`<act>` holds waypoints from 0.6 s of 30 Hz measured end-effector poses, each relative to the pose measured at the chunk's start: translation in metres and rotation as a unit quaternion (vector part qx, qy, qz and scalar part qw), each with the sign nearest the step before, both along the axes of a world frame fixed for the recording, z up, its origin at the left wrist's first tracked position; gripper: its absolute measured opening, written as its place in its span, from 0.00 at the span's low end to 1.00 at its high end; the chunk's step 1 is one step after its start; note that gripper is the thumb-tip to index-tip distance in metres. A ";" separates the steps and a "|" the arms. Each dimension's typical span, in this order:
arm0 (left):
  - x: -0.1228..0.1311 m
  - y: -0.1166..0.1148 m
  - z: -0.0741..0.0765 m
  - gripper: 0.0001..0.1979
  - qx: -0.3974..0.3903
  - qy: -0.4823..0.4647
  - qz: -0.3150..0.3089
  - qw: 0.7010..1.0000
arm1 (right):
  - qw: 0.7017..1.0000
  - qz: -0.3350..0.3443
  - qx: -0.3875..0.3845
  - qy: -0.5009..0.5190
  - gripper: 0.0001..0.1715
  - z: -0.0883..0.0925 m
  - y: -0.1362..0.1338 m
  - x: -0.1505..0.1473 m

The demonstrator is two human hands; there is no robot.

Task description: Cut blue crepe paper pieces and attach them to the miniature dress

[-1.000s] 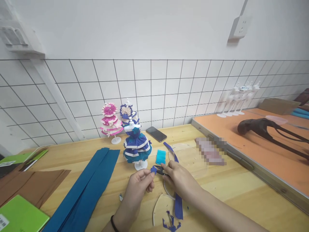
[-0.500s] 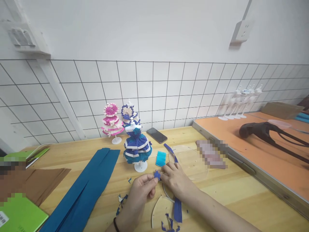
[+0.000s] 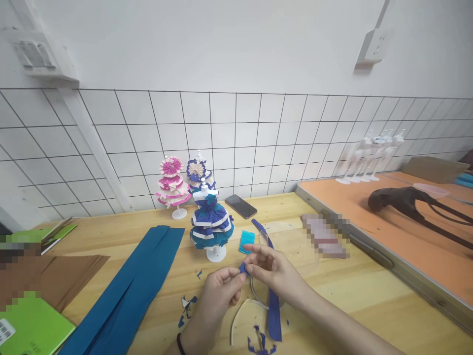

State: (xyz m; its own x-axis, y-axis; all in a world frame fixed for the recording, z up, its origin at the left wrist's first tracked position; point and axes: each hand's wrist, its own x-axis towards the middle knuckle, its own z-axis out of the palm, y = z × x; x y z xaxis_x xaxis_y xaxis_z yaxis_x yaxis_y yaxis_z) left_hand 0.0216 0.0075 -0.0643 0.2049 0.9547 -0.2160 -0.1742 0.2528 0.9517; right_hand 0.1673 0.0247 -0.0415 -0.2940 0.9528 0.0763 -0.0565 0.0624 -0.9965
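left hand [image 3: 223, 291] pinches small blue piece [image 3: 243, 267] | right hand [image 3: 278, 272] grips its right side | blue miniature dress [image 3: 210, 220] stands beyond, slightly left | phone [image 3: 241, 206] lies farther | teal sheets [image 3: 123, 293] lie left

Wooden table [image 3: 354, 291]: three dressed mini mannequins [image 3: 210, 219], phone [image 3: 241, 206], teal sheet [image 3: 133, 281], blue strip [image 3: 274, 318], scraps [image 3: 187, 304].

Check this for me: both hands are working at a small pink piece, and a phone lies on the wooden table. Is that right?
Not quite: the small piece at the left hand and right hand is blue, not pink, as the head view shows. The phone does lie on the wooden table.
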 end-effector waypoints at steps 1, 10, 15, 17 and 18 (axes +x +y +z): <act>0.000 0.000 0.001 0.12 -0.002 0.004 0.000 1.000 | 1.000 0.000 -0.001 0.001 0.25 -0.002 0.000 0.000; -0.002 0.000 0.006 0.12 -0.011 0.000 -0.018 1.000 | 1.000 -0.003 -0.003 -0.020 0.27 -0.005 0.007 0.007; 0.000 0.002 0.006 0.13 0.013 0.066 -0.003 0.998 | 0.999 0.015 -0.011 -0.043 0.28 -0.008 0.004 0.005; 0.001 0.002 0.006 0.12 0.018 0.101 0.010 0.995 | 0.998 0.016 -0.006 -0.058 0.28 -0.008 0.003 0.004; 0.001 0.003 0.006 0.12 0.023 0.112 0.014 0.993 | 0.998 0.017 -0.005 -0.064 0.27 -0.008 0.003 0.004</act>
